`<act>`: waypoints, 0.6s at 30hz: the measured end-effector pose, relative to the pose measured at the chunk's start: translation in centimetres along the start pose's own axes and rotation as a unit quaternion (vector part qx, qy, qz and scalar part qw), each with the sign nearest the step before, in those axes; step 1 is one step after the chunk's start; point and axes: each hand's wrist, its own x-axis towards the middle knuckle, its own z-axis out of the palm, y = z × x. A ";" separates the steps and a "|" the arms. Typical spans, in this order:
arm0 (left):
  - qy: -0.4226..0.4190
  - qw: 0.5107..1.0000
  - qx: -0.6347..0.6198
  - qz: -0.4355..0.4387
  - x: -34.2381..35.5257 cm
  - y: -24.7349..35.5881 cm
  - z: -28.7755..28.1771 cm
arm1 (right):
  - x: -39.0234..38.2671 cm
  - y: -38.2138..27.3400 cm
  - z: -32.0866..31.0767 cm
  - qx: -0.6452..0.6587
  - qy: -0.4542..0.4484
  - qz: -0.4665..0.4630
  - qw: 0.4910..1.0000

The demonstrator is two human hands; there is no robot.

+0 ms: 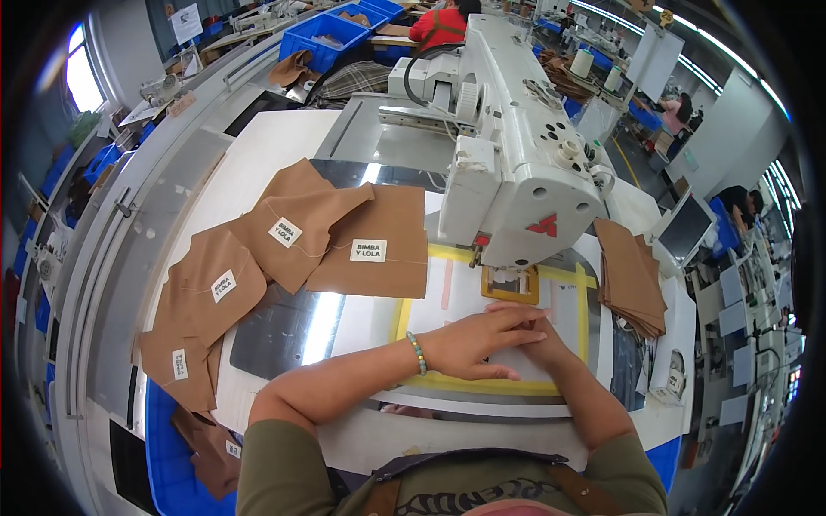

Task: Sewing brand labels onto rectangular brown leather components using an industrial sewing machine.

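Observation:
My left hand [486, 344] lies palm down across my right hand [538, 331], near the yellow frame [487, 284] below the white sewing machine head [512, 198]. Its fingers are extended and apart. Most of my right hand's fingers are hidden beneath it. Under both hands is a white sheet [370, 327] bordered with yellow tape. At left, overlapping brown pieces [340, 279], each with a small white printed label, spread over a metal plate [258, 335] and white board. A pile of brown pieces [628, 284] sits at right.
A blue bin [159, 456] with brown pieces sits lower left. A monitor [684, 219] stands right, rails [120, 258] run along the left, and blue crates [314, 43] are behind. A person in red [437, 27] and other workers [740, 206] are farther off.

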 end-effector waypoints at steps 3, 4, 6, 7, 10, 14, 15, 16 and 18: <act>0.018 0.997 0.039 0.058 0.3 0.2 0.1 | 0.3 -0.5 -0.2 -0.171 -0.051 -0.107 0.978; 0.002 0.998 0.046 0.053 0.3 0.2 0.1 | 0.5 -0.6 -0.3 -0.167 -0.055 -0.108 0.979; -0.001 0.999 0.022 0.039 0.4 0.3 0.5 | 0.4 -0.7 -0.5 -0.144 -0.076 -0.130 0.978; 0.005 0.999 0.014 0.039 0.4 0.3 0.6 | 0.2 -0.7 -0.6 -0.140 -0.074 -0.116 0.980; -0.003 0.999 0.025 0.035 0.3 0.4 0.7 | -0.2 -0.8 -0.5 -0.125 -0.054 -0.106 0.985; -0.022 1.000 0.010 0.010 0.5 0.6 0.6 | -0.5 -1.1 -0.5 -0.104 -0.037 -0.075 0.991; -0.020 1.000 0.006 0.015 0.5 0.6 0.5 | -0.5 -1.2 -0.6 -0.098 -0.040 -0.060 0.993; -0.024 1.000 0.010 0.012 0.6 0.6 0.4 | -0.5 -1.3 -0.5 -0.095 -0.033 -0.058 0.993; -0.026 1.000 0.014 0.005 0.6 0.6 0.1 | -0.4 -1.6 -0.5 -0.129 -0.027 -0.044 0.990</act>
